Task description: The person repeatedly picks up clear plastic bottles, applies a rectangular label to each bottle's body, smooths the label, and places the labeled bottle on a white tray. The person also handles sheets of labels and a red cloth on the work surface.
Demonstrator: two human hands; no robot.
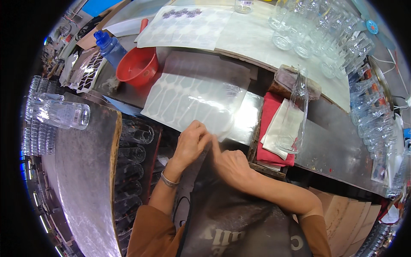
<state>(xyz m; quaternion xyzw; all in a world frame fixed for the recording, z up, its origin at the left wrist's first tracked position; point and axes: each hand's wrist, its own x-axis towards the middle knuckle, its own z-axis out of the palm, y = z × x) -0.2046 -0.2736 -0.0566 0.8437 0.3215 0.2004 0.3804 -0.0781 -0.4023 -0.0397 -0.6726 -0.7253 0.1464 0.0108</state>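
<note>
The fingers of the left hand are bent together and pinch the near edge of the label sheet, a pale sheet with rows of long clear stickers. The right hand is just beside the left one; its fingers point up and touch the same near edge, but I cannot tell if they really grip something. A metal bracelet is on the left wrist.

The label sheet lies flat on the metal tabletop, directly in front of both hands. Behind the sheet, on the far left, stand one red funnel and one blue bottle. To the right of the sheet lies one clear glass bottle on a white cloth over a red cloth. Far behind the sheet I see two more label sheets on a white board.

To the left of the sheet one clear jar lies on its side. Many empty glass bottles stand far right behind the sheet; they overlap and bend near the rim, so I cannot count them. More bottles sit in a dark crate below the left of the sheet, partly hidden.
</note>
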